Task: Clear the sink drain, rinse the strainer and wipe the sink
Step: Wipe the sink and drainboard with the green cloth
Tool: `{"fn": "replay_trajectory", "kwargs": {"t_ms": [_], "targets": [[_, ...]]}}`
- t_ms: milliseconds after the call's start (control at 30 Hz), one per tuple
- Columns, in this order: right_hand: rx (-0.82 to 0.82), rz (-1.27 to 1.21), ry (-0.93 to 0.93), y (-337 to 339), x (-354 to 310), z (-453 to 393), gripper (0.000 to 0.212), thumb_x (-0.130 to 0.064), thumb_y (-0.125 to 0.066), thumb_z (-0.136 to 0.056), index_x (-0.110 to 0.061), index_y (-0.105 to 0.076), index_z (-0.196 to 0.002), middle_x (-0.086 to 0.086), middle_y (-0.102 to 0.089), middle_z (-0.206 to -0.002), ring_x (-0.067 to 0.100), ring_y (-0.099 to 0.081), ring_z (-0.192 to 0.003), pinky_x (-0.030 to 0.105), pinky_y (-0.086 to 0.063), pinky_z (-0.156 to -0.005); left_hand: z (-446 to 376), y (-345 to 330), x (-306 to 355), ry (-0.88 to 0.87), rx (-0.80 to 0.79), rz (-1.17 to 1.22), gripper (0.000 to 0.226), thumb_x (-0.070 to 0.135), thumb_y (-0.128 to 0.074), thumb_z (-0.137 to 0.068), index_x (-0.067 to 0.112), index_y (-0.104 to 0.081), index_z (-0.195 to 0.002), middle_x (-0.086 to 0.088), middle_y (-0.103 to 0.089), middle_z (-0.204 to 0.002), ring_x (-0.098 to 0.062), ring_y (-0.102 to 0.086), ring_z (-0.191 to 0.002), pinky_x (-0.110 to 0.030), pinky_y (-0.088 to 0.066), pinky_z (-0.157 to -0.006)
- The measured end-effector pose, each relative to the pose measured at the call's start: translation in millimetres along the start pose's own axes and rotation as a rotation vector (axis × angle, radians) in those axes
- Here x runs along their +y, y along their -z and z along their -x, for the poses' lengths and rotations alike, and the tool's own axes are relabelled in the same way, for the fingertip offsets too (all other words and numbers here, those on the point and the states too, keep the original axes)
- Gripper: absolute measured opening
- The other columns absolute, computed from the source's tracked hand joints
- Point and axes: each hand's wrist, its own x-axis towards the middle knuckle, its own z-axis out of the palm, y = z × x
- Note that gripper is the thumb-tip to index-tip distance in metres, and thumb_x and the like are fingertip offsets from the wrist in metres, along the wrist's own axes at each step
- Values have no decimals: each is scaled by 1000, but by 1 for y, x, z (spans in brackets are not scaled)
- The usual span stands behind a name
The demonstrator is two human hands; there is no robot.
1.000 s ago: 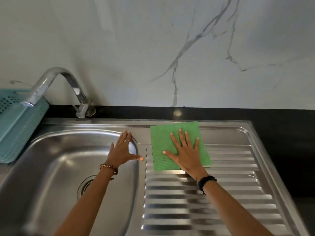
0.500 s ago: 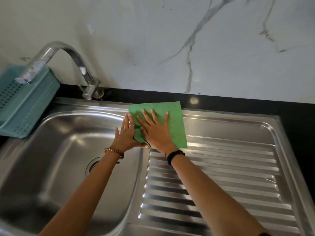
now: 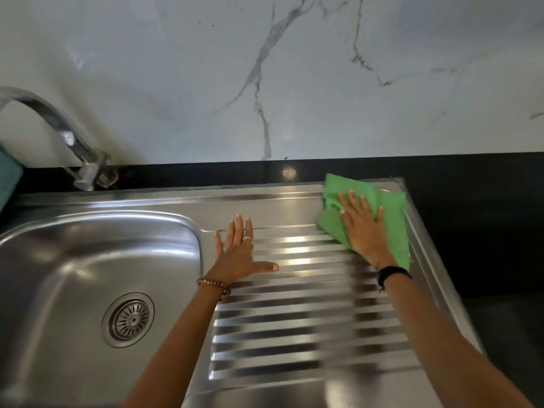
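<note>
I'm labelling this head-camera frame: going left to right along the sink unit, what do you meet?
Tap → sink bowl with its drain strainer → left hand flat on the ribbed drainboard → right hand pressing the green cloth.

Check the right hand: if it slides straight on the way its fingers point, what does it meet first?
Likely the raised back rim of the drainboard, then the black counter strip. The right hand presses flat on the green cloth, fingers aimed toward the wall.
</note>
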Motion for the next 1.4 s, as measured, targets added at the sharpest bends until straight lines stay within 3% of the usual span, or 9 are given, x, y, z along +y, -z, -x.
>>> {"fn": "replay_trajectory", "kwargs": {"t_ms": [67, 133, 267, 467, 633, 800, 1000, 1267, 1400], "targets": [[4, 19, -93, 3, 7, 3, 49, -34, -16, -102, -30, -4, -149, 0, -1, -160, 24, -1, -147, 59, -4, -116, 0, 3, 2, -6, 7, 11, 145, 101, -2, -29, 15, 23, -143, -10, 30, -152, -30, 25, -141, -52, 16, -112], [18, 13, -118, 1, -8, 5, 50, -33, -17, -102, -28, -5, -150, 4, -1, -160, 27, -2, -147, 59, -3, -115, 1, 4, 5, -21, 34, 44, 131, 92, -30, -52, 14, 24, -142, -11, 32, -151, -30, 26, -141, -53, 16, -112], [22, 50, 45, -11, -71, 9, 49, -31, -20, -101, -26, -11, -150, 10, -6, -159, 33, -7, -146, 59, -5, -115, 3, 4, 7, -21, 102, 99, 132, 73, -62, -61, 18, 33, -137, -8, 42, -145, -25, 34, -135, -45, 20, -109], [-12, 49, 388, -30, -161, 8, 47, -29, -29, -101, -24, -22, -147, 8, -18, -157, 33, -14, -145, 59, -5, -116, 8, 7, 10, 33, 137, 90, 134, 77, -61, -54, 28, 43, -124, -1, 51, -132, -22, 42, -127, -45, 22, -105], [-32, 17, 594, -23, -146, -9, 44, -30, -32, -101, -23, -29, -145, 1, -25, -156, 21, -17, -146, 55, -6, -118, 7, 4, 12, 37, 114, 54, 133, 101, -19, -32, 29, 47, -122, 2, 58, -126, -20, 48, -122, -47, 25, -103], [32, -88, 376, -17, -85, -3, 42, -33, -26, -102, -28, -32, -143, -5, -31, -153, 13, -19, -145, 54, -2, -117, 0, -7, 41, -2, 119, -25, 123, 99, -3, -38, 29, 39, -129, -1, 48, -136, -22, 43, -127, -47, 27, -103], [56, -78, 112, -2, 22, -2, 45, -35, -21, -101, -31, -22, -146, -6, -24, -156, 14, -12, -146, 54, -3, -118, -23, -29, 107, -197, 27, -103, 77, 70, -19, -81, 36, 29, -132, -5, 29, -152, -21, 32, -134, -49, 23, -108], [155, -155, -314, -4, 20, 20, 57, -45, -22, -98, -19, -16, -149, 5, -17, -158, 24, -11, -146, 54, 4, -115, -32, -37, 109, -177, -10, -148, 74, 62, -24, -90, 33, 23, -139, 1, 36, -145, -18, 30, -137, -49, 25, -107], [180, -112, -355, -16, 19, 55, 63, -52, -19, -96, -18, -11, -149, 7, -15, -158, 26, -9, -147, 49, 7, -114, -35, -41, 106, -174, 7, -171, 72, 64, -21, -88, 35, 28, -133, 3, 40, -139, -16, 36, -129, -47, 27, -104]]}}
